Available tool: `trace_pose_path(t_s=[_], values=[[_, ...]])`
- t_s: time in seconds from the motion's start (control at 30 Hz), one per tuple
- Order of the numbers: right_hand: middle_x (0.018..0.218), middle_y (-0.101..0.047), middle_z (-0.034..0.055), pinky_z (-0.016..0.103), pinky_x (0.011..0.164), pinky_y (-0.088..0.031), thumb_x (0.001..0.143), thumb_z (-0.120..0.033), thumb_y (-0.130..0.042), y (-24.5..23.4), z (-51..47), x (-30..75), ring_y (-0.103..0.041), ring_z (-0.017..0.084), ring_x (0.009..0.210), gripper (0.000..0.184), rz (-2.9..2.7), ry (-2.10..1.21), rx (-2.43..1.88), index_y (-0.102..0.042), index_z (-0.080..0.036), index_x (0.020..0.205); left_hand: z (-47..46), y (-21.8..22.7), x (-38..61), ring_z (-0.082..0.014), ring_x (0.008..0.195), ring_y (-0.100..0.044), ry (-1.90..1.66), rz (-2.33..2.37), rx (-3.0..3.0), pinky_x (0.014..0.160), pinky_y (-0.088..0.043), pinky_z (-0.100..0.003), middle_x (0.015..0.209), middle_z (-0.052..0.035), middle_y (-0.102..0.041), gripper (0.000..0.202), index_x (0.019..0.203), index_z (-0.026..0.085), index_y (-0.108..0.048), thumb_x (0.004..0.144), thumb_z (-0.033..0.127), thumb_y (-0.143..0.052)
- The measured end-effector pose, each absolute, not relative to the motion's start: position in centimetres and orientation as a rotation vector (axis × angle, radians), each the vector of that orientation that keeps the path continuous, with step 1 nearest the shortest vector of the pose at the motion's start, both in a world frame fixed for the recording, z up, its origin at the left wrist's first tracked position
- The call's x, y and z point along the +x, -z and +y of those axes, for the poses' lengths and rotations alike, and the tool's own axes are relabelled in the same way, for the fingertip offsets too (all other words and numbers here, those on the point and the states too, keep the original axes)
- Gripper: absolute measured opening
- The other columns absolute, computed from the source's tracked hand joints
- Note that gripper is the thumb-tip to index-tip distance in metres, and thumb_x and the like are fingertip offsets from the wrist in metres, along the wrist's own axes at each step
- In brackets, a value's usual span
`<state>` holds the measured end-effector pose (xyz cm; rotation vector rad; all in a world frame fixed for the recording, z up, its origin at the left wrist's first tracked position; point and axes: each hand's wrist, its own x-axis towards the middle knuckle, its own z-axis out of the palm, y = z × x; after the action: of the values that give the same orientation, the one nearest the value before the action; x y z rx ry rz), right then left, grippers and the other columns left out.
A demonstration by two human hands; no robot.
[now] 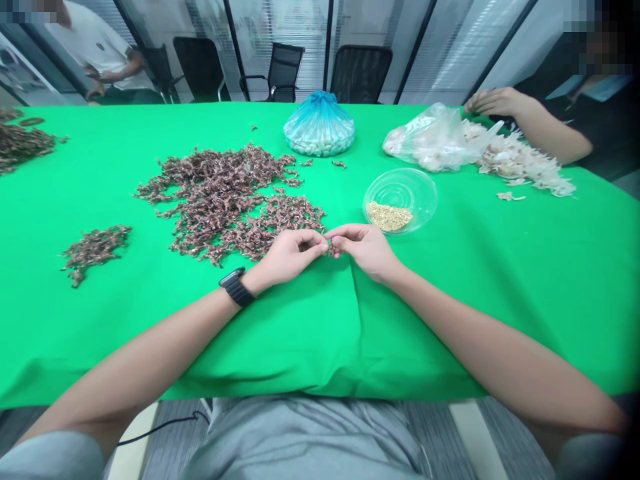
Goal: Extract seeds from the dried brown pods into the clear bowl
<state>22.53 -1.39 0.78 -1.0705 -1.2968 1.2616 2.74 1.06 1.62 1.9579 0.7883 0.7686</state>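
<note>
My left hand (pixel 299 253) and my right hand (pixel 367 250) meet at the table's middle. Their fingertips pinch a small brown dried piece (pixel 331 249) between them; its exact kind is too small to make out. Left of my hands spreads a large pile of similar brown, knobbly dried pieces (pixel 215 193), and a smaller heap of them (pixel 97 250) lies further left. Just beyond my right hand stands a clear round plastic dish (pixel 425 197), with yellowish grain-like bits (pixel 389 216) gathered in its near part. A dark watch (pixel 237 287) is on my left wrist.
A tied blue bag of white pieces (pixel 320 127) stands at the back. To its right are a clear plastic bag (pixel 425 140) and pale peelings (pixel 525 160), by another person's hand (pixel 495 101). More brown pieces (pixel 23 143) lie far left. Green cloth (pixel 450 320) covers the table.
</note>
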Motion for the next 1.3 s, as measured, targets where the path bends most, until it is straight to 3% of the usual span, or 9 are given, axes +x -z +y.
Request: trace_pose_path(t_s=[1.1,1.3], values=[[0.068,-0.073,0.0031,0.030,0.064,-0.053,0.070,-0.038,-0.084,-0.72,-1.62,22.34,-0.060,0.013,0.058,0.025,-1.289,-1.275,-1.050,-0.080,-0.017,0.083,0.94,-1.32,2.80,-0.0123,0.070,-0.054,-0.787,0.769,1.945,0.066,-0.044,-0.026,0.078,-0.0034,-0.066,0.027,0.083,0.014,-0.065,0.094,0.039,-0.061],[0.069,-0.072,0.0036,0.033,0.066,-0.054,0.069,-0.039,-0.085,-0.45,-1.59,22.27,-0.062,0.014,0.060,0.028,-1.271,-1.261,-1.050,-0.080,-0.017,0.084,1.04,-0.93,2.83,-0.0132,0.073,-0.058,-0.786,0.739,1.894,0.068,-0.046,-0.026,0.080,-0.0039,-0.066,0.030,0.082,0.015,-0.063,0.095,0.042,-0.060]])
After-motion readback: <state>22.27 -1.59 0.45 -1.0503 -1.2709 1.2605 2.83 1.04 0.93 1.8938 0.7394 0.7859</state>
